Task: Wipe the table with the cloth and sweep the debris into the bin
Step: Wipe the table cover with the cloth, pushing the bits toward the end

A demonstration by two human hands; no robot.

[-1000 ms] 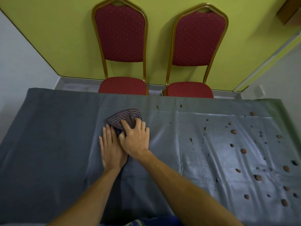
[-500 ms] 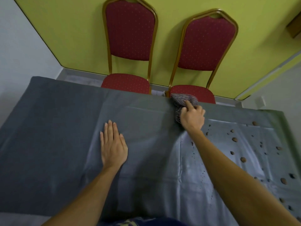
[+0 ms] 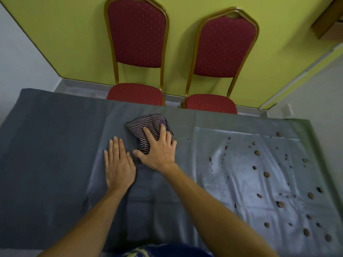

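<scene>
Two bare hands on the table (image 3: 55,164), which is covered by a grey sheet. Right hand (image 3: 159,151) lies palm down on a striped cloth (image 3: 146,127), fingers (image 3: 148,134) spread wide over its near half and pressing it flat to the sheet, thumb out to the left; not a closed grip, more a flat press. Cloth is bunched, dark with pale stripes, sitting near the table's far edge, roughly in the middle of its width. Left hand (image 3: 118,164) flat on the bare sheet just beside the right hand and nearer the camera, fingers straight and close together, holding nothing; its thumb side nearly touches the right thumb.

Debris (image 3: 267,174): many small brown lumps and finer dark specks scattered over the right part of the table, well apart from the cloth. Sheet there looks paler, shiny and creased. Left part of the table is darker and matte.

Beyond the far edge: two red padded chairs with gold frames, left chair (image 3: 137,34) and right chair (image 3: 224,47), side by side against a yellow-green wall (image 3: 55,25). No bin can be seen in this view
</scene>
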